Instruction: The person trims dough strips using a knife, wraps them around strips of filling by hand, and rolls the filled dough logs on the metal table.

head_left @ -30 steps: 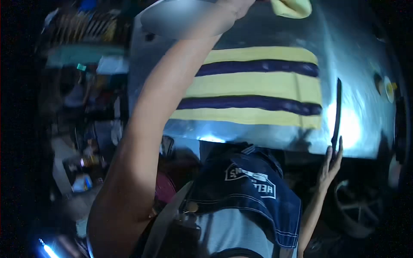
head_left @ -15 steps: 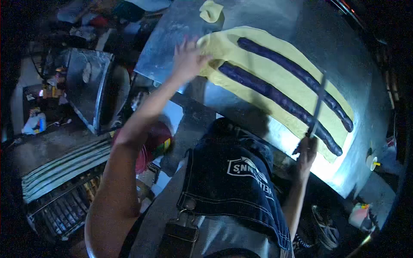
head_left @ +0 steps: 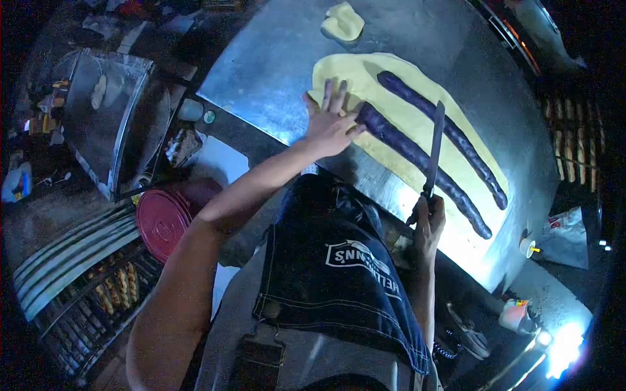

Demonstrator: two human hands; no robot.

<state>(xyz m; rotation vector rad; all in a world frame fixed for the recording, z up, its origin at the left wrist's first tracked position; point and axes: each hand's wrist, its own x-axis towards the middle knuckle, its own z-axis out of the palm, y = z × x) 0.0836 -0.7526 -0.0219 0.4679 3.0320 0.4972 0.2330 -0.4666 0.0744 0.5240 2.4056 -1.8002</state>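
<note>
The pale yellow dough sheet (head_left: pixel 395 113) lies flat on the metal counter (head_left: pixel 274 85), wide and rounded at its left end. Two long, dark purple strips lie lengthwise on it, roughly side by side with a band of bare dough between them: the nearer strip (head_left: pixel 399 142) and the farther strip (head_left: pixel 471 155). The left hand (head_left: pixel 329 130) is at the sheet's left end, palm down, its fingers spread apart over the dough and its thumb side beside the end of the nearer strip; how firmly it presses, I cannot tell. The right hand (head_left: pixel 429 218) is closed around the handle of a long knife (head_left: pixel 435 150), at the near edge of the counter. The blade points away from the body and passes over the nearer strip towards the farther one; whether it touches them is unclear. A small piece of dough (head_left: pixel 342 23) sits apart, beyond the sheet's left end. A white cup (head_left: pixel 528 247) with something yellow in it is just off the right side. Below the near edge is a dark apron (head_left: pixel 339 260) with white lettering, and a round red lid (head_left: pixel 163 225) is farther left.
</note>
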